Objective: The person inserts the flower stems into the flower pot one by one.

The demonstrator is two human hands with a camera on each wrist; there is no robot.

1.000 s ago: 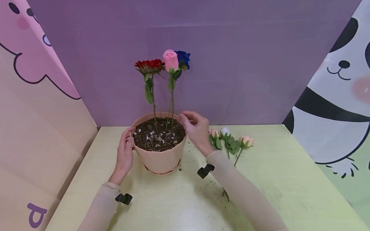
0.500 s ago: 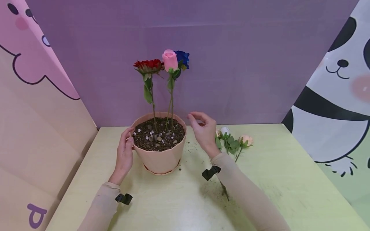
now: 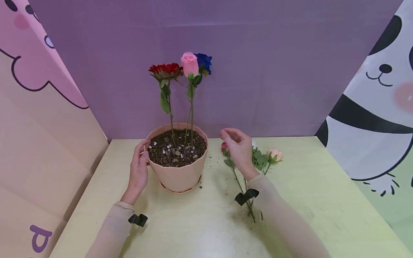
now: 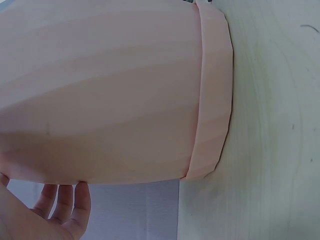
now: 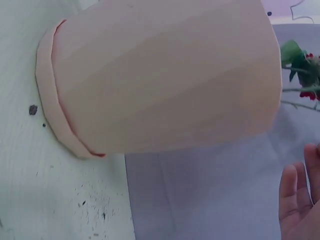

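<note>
A pale pink flowerpot stands on its saucer, filled with dark soil and scattered pebbles. Upright in the soil are a red flower, a pink rose and a blue rose partly behind it. My left hand holds the pot's left side near the rim; its curved fingertips meet the wall in the left wrist view. To the right of the pot, my right hand is raised with loosely bent fingers. I see nothing held in it. Only part of this hand shows in the right wrist view.
Loose cut flowers lie on the table at right: a red one, a peach one and others partly hidden by my right hand. Soil crumbs dot the tabletop. A purple backdrop closes off the rear.
My right hand has moved away from the pot's right rim, to the right over the loose flowers, uncovering the red one. My left hand stays on the pot.
</note>
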